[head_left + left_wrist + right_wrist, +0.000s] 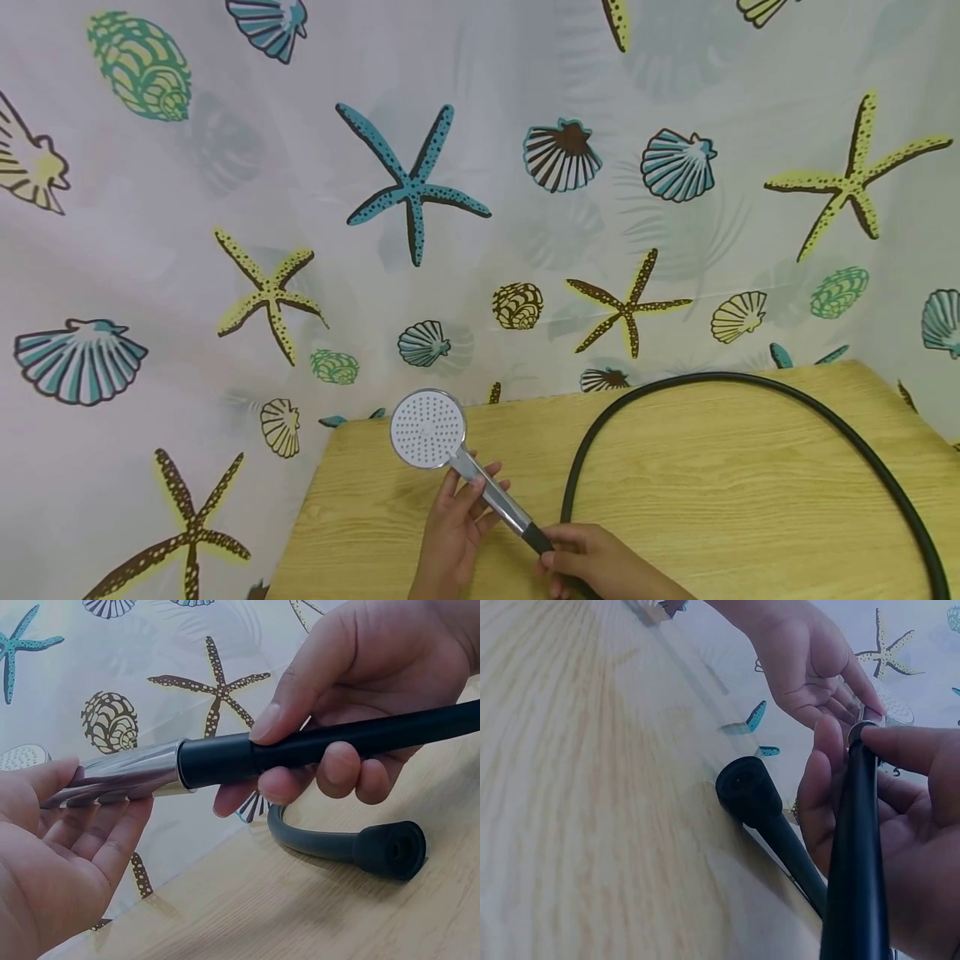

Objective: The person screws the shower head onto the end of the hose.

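A chrome handheld shower head (427,428) with a round white nozzle face is held tilted above the wooden table. My left hand (452,529) holds its chrome handle (124,774) between thumb and fingers. My right hand (603,557) grips the end of a black shower hose (712,377), where its collar (219,760) meets the handle. In the left wrist view the collar sits against the handle's rim; whether it is threaded on is hidden. The hose's other end, a flared black fitting (748,790), lies on the table with its hole showing.
The wooden table (720,483) runs back to a white curtain (480,50) printed with starfish and shells. The hose arcs across the table's right side and comes back toward the right hand. The curtain also hangs along the left and right sides.
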Demonstrator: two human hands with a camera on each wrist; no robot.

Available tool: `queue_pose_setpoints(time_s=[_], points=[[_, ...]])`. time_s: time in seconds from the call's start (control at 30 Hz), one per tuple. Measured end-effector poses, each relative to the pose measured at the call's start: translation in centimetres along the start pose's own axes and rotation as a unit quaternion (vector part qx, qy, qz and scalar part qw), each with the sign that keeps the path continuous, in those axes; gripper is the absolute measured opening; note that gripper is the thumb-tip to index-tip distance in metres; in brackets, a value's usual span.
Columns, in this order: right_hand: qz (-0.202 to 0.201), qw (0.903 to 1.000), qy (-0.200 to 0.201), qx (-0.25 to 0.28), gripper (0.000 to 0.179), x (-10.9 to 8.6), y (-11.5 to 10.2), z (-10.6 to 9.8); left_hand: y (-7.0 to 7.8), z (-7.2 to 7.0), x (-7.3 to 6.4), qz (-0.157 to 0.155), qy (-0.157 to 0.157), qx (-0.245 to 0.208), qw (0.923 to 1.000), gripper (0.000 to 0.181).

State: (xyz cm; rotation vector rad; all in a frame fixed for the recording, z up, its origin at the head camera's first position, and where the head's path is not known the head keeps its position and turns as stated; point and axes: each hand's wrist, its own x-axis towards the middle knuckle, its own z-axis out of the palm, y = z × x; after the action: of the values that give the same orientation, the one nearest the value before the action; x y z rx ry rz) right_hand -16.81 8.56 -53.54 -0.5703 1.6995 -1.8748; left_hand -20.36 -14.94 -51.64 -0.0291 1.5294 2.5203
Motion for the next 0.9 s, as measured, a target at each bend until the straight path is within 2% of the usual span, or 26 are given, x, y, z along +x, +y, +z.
queue_pose_setpoints(time_s=[0.37, 0.57, 0.9], points=[[0.032, 0.9949, 0.076, -0.058, 0.032, 0.20, -0.11, 0.30, -0.08, -0.16, 0.10, 0.012, 0.029, -0.009, 0.9995, 0.057], [0.031, 0.9956, 0.072, -0.051, 0.035, -0.03, -0.42, 0.18, 0.04, -0.09, 0.04, 0.015, 0.036, -0.010, 0.9992, 0.058], [0.028, 0.9942, 0.060, -0.084, 0.033, -0.20, -0.60, -0.25, 0.12, -0.40, 0.10, 0.011, 0.058, -0.013, 0.9982, 0.062]])
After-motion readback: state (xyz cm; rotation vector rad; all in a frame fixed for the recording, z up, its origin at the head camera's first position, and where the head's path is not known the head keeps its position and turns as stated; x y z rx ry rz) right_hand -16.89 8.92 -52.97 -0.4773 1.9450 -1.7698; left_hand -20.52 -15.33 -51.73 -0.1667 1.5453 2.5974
